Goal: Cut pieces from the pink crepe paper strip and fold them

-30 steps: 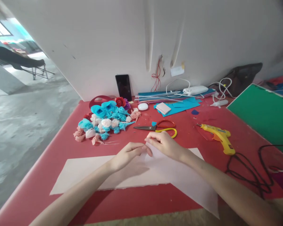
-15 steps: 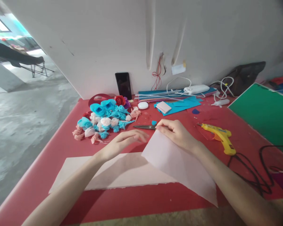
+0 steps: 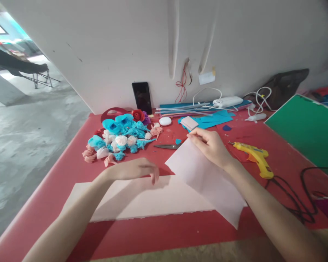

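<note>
My right hand [image 3: 211,145] pinches the far corner of a pale pink paper sheet [image 3: 205,178] and holds it lifted at a slant above the red table [image 3: 166,229]. My left hand [image 3: 138,169] hovers with loosely curled fingers pointing down over the far edge of a second pale pink sheet [image 3: 142,202] lying flat on the table; nothing shows in its fingers. Scissors [image 3: 168,146] lie just beyond, partly behind my right hand.
A heap of blue, white and pink paper flowers [image 3: 120,138] sits at the left back. A yellow glue gun [image 3: 253,156] with black cable [image 3: 295,202] lies right. Blue sheets [image 3: 210,120], a phone [image 3: 142,97], a white charger [image 3: 226,102] and a green board [image 3: 306,131] lie behind.
My right hand has lifted the loose sheet and carried it away and rightward, over the scissors. My left hand let go of it and lowered toward the flat sheet.
</note>
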Tool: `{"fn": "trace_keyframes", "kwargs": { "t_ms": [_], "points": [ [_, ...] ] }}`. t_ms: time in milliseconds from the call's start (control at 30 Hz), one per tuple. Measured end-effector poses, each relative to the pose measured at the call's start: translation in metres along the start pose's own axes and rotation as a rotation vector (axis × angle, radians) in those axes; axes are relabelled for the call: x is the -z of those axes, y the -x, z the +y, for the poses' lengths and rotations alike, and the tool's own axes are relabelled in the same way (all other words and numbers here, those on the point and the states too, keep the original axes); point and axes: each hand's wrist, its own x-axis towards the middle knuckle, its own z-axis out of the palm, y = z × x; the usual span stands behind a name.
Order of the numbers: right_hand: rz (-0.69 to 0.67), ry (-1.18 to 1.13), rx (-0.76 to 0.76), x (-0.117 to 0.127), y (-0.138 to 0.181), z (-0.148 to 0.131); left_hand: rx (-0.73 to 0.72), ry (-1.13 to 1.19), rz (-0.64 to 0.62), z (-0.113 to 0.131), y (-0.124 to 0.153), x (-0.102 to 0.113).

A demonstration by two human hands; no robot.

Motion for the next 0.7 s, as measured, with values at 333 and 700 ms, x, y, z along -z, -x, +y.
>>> {"fn": "trace_keyframes", "kwargs": {
  "t_ms": [333,700],
  "points": [
    [0.029,-0.156,-0.177,-0.013,0.004,-0.009,-0.061,0.387,0.451,0.009,-0.039,-0.039],
    [-0.484,-0.145,-0.302,0.000,0.002,-0.006,-0.009,0.062,0.465,0.019,-0.033,-0.049]
  ]
}}
